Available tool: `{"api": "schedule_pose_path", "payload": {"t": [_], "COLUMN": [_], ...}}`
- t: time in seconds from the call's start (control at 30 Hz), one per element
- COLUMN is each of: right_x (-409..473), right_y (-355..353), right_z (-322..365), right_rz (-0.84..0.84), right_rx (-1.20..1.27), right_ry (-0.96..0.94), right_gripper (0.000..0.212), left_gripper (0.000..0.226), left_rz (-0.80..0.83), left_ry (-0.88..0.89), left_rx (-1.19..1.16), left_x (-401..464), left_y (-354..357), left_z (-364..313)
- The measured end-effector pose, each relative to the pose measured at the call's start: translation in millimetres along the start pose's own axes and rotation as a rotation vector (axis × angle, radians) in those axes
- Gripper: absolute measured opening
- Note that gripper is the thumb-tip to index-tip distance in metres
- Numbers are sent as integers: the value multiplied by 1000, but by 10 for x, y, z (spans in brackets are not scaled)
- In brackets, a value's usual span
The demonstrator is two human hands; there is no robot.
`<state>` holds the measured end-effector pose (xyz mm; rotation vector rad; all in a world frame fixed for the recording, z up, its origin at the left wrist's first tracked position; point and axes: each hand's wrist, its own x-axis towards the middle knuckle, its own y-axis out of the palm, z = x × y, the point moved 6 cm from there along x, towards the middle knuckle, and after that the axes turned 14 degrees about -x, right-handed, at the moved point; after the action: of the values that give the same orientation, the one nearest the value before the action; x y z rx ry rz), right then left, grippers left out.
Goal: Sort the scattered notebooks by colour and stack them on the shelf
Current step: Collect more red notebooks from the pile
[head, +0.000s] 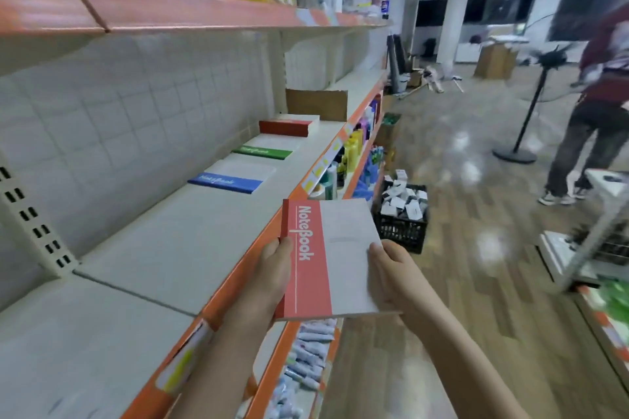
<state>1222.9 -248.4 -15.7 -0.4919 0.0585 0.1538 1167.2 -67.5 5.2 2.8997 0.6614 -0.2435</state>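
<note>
We grip a red notebook (pixel 323 258) with left hand (pixel 272 272) and right hand (pixel 394 279) (blue notebook (pixel 228 178) at eleven o'clock).

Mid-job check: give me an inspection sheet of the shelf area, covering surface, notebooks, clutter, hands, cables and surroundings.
Surface: white shelf with an orange front edge, bare in its near part.
Job's things: red-banded notebook held in front of the shelf edge; on the shelf, a blue notebook, a green notebook and a red stack in a row, apart from one another.
Clutter: cardboard piece standing behind the red stack.
Hands: left hand grips the held notebook's spine side; right hand grips its opposite edge.
Cables: nothing seen.
Surroundings: black crate of white packets on the floor; a stand; a person on the right.
</note>
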Motion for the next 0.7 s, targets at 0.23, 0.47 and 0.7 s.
{"api": "schedule_pose_path", "payload": {"t": [0.23, 0.47, 0.7], "right_x": [908, 1827, 2469], "right_y": [-298, -513, -729], "right_z": [-66, -22, -71], "right_rz": [-44, -61, -88], "right_rx": [20, -24, -7], "right_ry": [22, 43, 97], "right_gripper": [26, 27, 24], "left_gripper": [27, 30, 31], "left_rz": [114, 123, 154], "left_ry": [16, -21, -34], "left_rx": [-25, -35, 27], "left_x": [864, 1837, 2512], "left_y": [665, 1106, 1521], "left_z": [-96, -165, -218]}}
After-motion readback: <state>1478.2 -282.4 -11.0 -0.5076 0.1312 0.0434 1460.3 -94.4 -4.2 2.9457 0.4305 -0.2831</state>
